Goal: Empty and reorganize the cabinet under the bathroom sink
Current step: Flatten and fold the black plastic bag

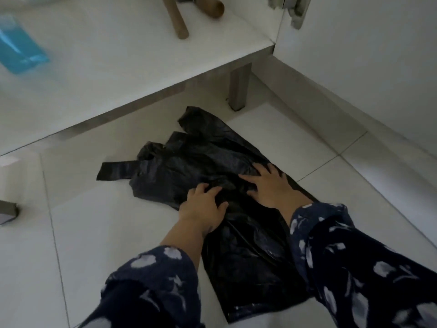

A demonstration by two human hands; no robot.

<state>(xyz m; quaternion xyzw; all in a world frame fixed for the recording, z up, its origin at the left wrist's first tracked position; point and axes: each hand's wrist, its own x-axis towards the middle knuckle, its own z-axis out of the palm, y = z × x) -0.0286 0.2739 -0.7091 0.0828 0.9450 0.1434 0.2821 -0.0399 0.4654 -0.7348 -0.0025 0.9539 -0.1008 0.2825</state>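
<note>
L hand (203, 205) & R hand (267, 185) spread, both pressing black plastic bag (189, 166) flat on floor tiles (118, 209)

Single head cam, wide-angle, looks forward and steeply down at floor (260, 129) from close above; open cabinet (142, 67) shelf across top of frame.
</note>
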